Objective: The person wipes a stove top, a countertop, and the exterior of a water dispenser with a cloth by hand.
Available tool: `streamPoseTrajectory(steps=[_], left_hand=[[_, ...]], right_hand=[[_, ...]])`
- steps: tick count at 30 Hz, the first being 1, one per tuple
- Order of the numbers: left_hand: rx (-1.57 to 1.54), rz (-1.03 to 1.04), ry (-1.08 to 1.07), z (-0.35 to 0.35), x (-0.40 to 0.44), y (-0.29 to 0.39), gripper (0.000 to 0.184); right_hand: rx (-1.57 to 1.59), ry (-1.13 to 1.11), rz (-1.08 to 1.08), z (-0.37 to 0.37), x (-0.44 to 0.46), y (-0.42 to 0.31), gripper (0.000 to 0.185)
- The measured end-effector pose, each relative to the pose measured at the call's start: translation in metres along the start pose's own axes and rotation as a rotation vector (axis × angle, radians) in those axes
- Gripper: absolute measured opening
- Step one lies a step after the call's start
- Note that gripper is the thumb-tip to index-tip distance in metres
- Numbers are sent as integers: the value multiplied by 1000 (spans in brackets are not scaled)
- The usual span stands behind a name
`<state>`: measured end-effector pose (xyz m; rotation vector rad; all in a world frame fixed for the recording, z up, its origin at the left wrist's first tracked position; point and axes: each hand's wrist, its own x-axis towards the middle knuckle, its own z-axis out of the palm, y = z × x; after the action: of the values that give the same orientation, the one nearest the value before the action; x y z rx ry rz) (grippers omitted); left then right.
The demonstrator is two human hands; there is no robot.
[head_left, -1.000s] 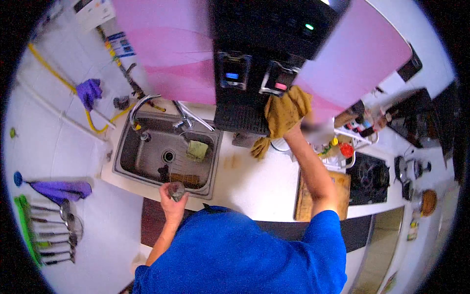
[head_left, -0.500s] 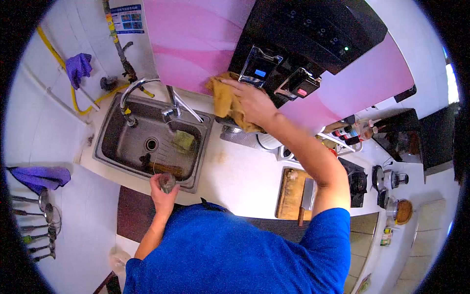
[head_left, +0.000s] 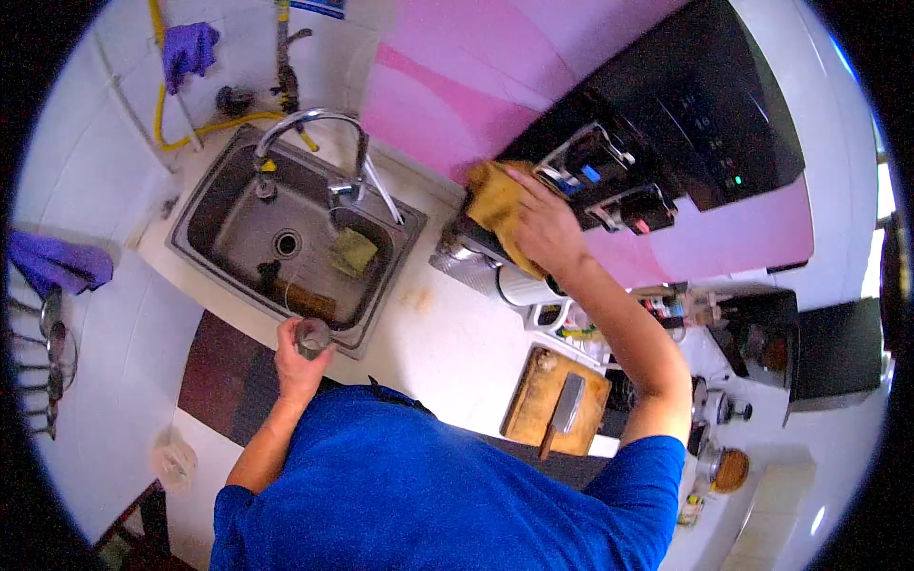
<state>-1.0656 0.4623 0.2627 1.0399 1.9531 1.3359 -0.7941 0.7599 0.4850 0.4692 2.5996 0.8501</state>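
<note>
A small clear glass (head_left: 311, 335) is held in my left hand (head_left: 300, 366), over the front edge of the steel sink (head_left: 376, 309). My right hand (head_left: 547, 231) presses a yellow-brown cloth (head_left: 498, 202) against the lower left part of the black dispenser (head_left: 705, 119), beside its blue-lit outlet. The fingers lie over the cloth. Part of the dispenser's base is hidden behind the cloth and hand.
A curved faucet (head_left: 314, 116) rises behind the sink, where a green sponge (head_left: 352, 252) lies. A cleaver (head_left: 567, 404) rests on a wooden board (head_left: 528, 411). A white mug (head_left: 521, 285) stands below the dispenser. Purple cloths (head_left: 188, 52) hang at the left.
My right hand and the cloth first moved left from below the pink-lit outlet to the dispenser's left side, and remain there. The view has turned. My left hand still holds the glass.
</note>
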Motion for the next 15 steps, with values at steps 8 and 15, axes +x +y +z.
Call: streamPoseTrajectory(steps=[8,15], left_hand=[[-17,25,-136,18,14,6,68],[-18,11,-114,9,12,11,67]], right_hand=[[413,-165,-66,3,-36,-14,34],[592,67,6,5,-8,-27,42]])
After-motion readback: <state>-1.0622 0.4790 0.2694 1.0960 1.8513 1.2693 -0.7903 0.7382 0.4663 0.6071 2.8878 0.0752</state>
